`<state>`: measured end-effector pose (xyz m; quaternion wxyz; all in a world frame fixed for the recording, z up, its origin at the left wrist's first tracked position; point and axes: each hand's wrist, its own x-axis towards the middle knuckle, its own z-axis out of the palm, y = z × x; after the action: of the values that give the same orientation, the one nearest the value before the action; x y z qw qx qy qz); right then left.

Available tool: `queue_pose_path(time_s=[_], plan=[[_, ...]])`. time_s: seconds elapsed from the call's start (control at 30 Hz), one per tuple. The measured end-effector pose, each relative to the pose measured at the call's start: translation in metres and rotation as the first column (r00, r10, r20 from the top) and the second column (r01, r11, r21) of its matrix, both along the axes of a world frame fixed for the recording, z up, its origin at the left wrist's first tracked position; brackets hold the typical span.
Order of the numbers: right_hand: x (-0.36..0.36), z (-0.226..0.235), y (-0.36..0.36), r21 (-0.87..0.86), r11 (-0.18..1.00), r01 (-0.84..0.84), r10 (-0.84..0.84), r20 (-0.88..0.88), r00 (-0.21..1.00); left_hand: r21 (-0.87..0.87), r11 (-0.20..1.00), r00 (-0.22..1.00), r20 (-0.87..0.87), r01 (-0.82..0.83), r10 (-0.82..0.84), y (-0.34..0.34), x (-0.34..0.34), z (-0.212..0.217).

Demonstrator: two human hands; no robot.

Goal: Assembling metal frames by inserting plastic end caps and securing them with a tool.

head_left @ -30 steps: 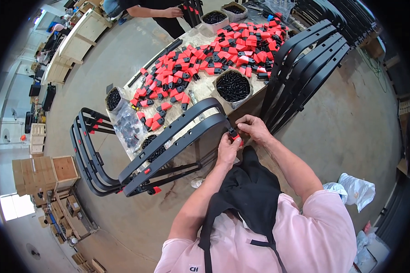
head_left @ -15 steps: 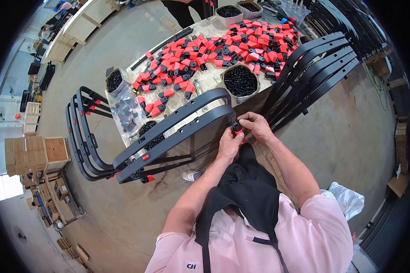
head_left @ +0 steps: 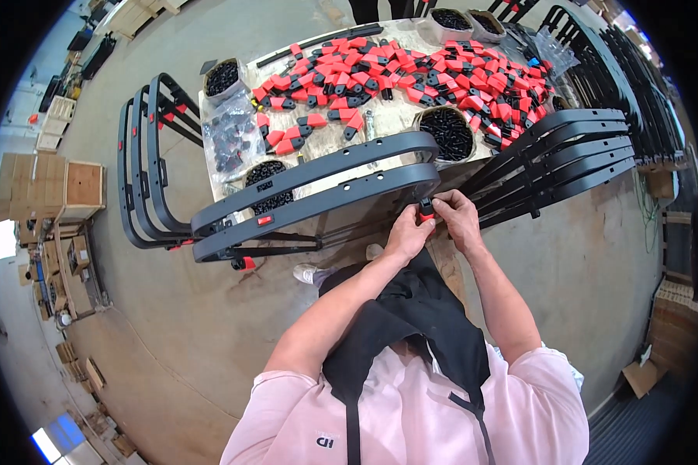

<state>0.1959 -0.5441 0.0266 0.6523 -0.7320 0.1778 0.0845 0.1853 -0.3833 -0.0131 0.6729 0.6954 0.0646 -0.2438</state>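
Observation:
At the near right end of a black curved metal frame [head_left: 310, 198], my left hand [head_left: 408, 234] grips a small red-and-black plastic end piece [head_left: 426, 211] between thumb and fingers. Close beside it, my right hand [head_left: 461, 220] has thumb and fingertips pinched together at the piece's right side. Whatever is in that pinch is too small to tell. The piece sits against the lower end of the frame's bent bar. A red insert [head_left: 265, 220] shows in the frame's front bar, and another red-and-black piece [head_left: 244, 263] is at its left end.
Beyond the frame, a worktable [head_left: 318, 156] bears a large heap of red-and-black pieces [head_left: 364, 70]. Tubs of small black parts, one a white tub [head_left: 445, 133], stand around it. More black frames lean at the left [head_left: 159, 155] and right [head_left: 566, 155]. Cartons [head_left: 35, 186] are stacked far left.
The view has shifted, so table and frames sit differently in it. Both hands stay together at the frame's end around the red-and-black piece, with only slight finger movement.

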Motion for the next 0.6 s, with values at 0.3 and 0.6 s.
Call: queue_pose_path(time_s=[0.3,0.6], plan=[[-0.015,0.0,0.01,-0.223,0.967,-0.121,0.137,0.061,0.989,-0.18,0.984,0.979,-0.202,-0.007,-0.03,0.004,0.003,0.003],[-0.022,-0.003,0.037,-0.395,0.919,-0.02,0.096,0.173,0.98,-0.133,0.983,0.97,-0.192,0.123,-0.148,0.029,0.014,0.018]])
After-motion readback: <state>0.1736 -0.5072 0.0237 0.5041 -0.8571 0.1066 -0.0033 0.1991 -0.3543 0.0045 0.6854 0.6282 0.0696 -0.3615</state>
